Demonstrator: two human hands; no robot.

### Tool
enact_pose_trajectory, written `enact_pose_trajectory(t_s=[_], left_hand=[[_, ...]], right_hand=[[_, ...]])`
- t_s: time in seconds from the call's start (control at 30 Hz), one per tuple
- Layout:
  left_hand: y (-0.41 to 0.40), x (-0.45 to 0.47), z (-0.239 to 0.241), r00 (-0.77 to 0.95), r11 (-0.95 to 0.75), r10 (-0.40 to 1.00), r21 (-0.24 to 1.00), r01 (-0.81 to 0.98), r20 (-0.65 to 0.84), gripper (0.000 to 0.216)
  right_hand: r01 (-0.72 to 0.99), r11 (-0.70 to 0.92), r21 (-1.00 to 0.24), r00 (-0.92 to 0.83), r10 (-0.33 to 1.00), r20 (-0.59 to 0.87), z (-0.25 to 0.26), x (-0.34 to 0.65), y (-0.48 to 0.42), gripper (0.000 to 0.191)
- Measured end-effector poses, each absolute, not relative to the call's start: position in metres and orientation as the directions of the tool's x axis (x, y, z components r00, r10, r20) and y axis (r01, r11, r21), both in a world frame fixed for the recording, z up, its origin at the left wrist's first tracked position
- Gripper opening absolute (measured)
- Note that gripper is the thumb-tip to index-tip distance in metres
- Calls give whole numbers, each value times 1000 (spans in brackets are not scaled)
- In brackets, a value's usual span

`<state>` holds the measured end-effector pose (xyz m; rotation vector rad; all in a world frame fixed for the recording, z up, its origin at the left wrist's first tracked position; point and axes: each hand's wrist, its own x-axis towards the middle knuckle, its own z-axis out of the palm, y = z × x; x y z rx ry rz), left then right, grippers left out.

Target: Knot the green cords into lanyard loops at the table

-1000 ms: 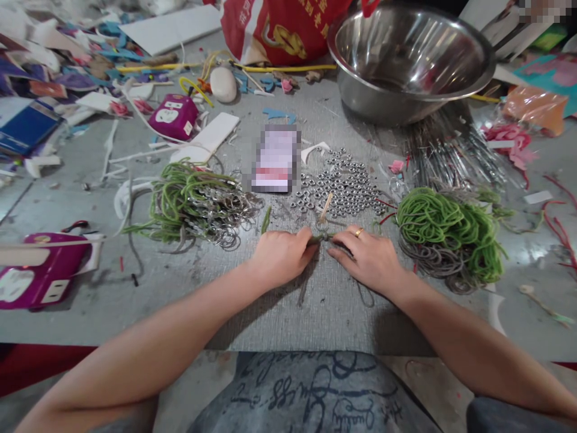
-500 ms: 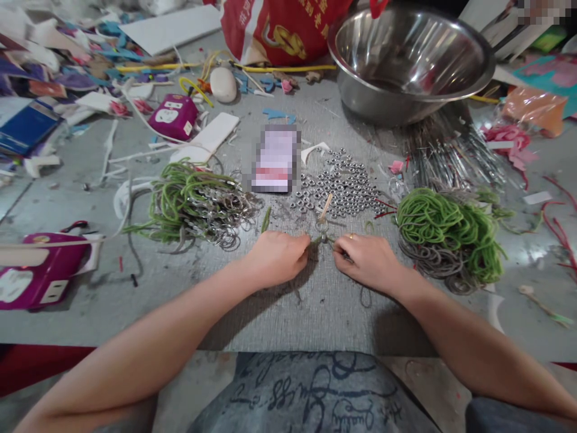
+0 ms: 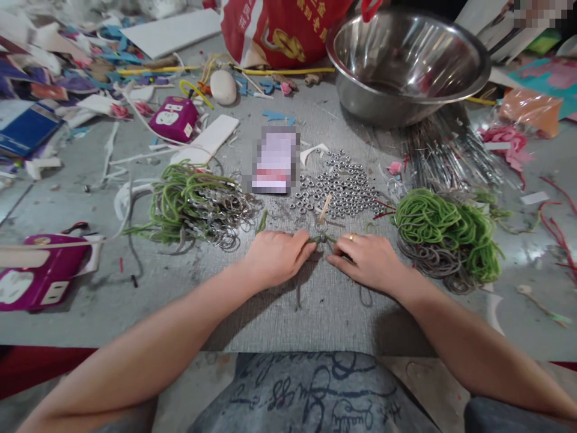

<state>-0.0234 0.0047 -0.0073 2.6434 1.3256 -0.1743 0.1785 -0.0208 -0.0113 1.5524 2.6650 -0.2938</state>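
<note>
My left hand (image 3: 282,257) and my right hand (image 3: 364,258) face each other low over the table. Between them runs a thin green-grey cord (image 3: 323,239) with a small metal bead or nut at its middle. The fingers of my left hand are closed on the cord's left part. On the other side, my right hand has its fingers curled at the cord's right part, with its thumb a little apart. Just beyond the cord lies a small wooden stick (image 3: 325,207). Loose silver rings or nuts (image 3: 345,186) are spread behind it.
Finished-looking green and grey cords with metal rings (image 3: 196,201) lie left; bundled cords (image 3: 446,234) lie right. A phone (image 3: 276,159) sits ahead. Behind are a steel bowl (image 3: 383,102), thin metal strands (image 3: 444,150) and a red bag (image 3: 279,36). Purple power sockets (image 3: 40,270) stand left.
The fingers of both hands have shifted slightly on the cord, and my right hand's grip has loosened, its thumb lower and farther from the fingers. The cord stays in nearly the same place.
</note>
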Motion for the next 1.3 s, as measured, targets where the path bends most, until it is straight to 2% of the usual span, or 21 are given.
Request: enact_pose_trajectory(t_s=[0.2,0.37,0.53,0.7,0.93,1.07,1.2,1.3], left_hand=[[8,-25,-7,564,-566,812,37,824,-146,41],[9,-28,-7,564,-564,826,14,825,-1,29],[13,-33,-8,551,-561,819,22,828,158,20],[13,-32,-4,592,-611,780,41,791,203,22],[8,-23,5,633,-647,759,61,760,153,23],[7,-14,7,564,-588,808,177,789,171,24],[8,-3,1,469,-506,862,324,799,191,24],[11,-2,-9,400,-451,892,388,803,209,24]], right_hand=[[874,439,-206,-444,896,26,-15,185,-19,52],[889,383,-250,-337,918,209,-19,191,-9,43],[916,313,-251,-244,931,273,-21,195,2,33],[946,235,-225,-203,967,156,-18,191,14,34],[987,106,-124,-109,994,-13,-6,182,31,32],[994,78,-77,-81,996,-42,2,175,38,28],[997,36,-73,-41,997,-67,7,173,44,23],[995,-11,-97,2,996,-87,7,174,50,20]])
